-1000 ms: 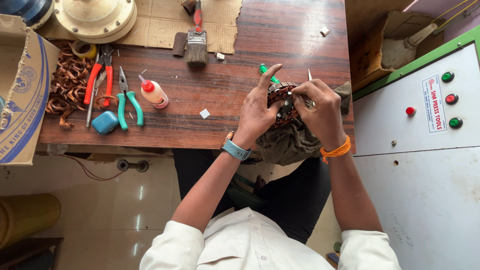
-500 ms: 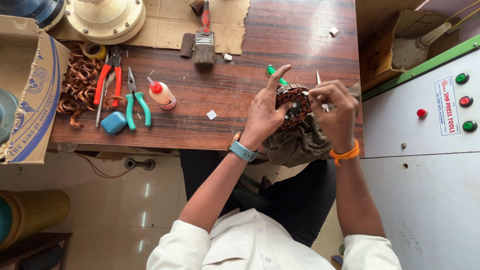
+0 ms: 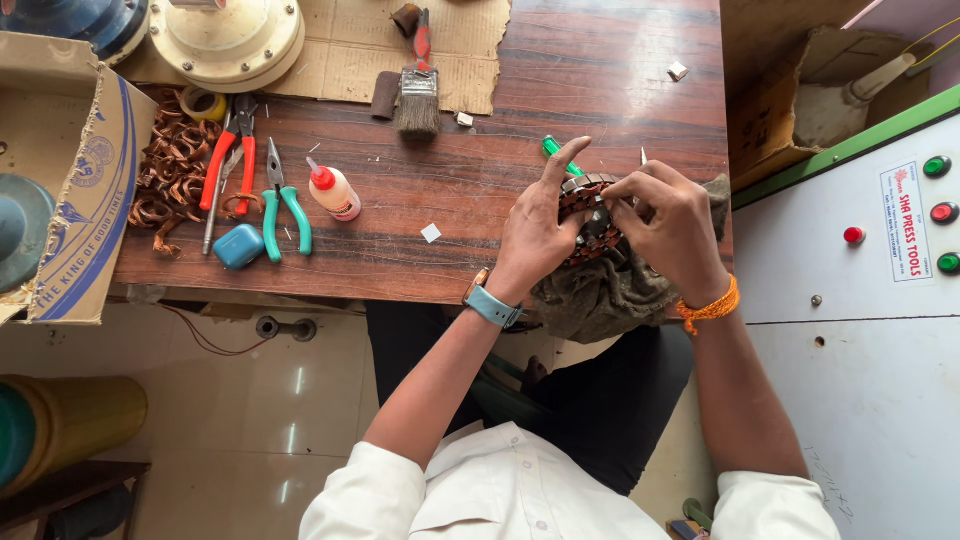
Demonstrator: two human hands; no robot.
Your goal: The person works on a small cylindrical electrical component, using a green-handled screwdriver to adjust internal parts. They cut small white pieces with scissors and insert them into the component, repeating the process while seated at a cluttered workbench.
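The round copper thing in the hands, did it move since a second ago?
Hardly. Both hands, left hand and right hand, keep gripping the round copper-wound part over the grey cloth; only the fingers shifted slightly. The pliers and glue bottle stayed put on the table.

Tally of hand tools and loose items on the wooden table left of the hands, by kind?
Pliers: 2, one red-handled, one green-handled
Paintbrush: 1
Glue bottle, red cap: 1
Small blue case: 1
Tape roll: 1
Pile of copper wire coils: 1
Total: 7
Both hands, left hand and right hand, grip the wound stator.
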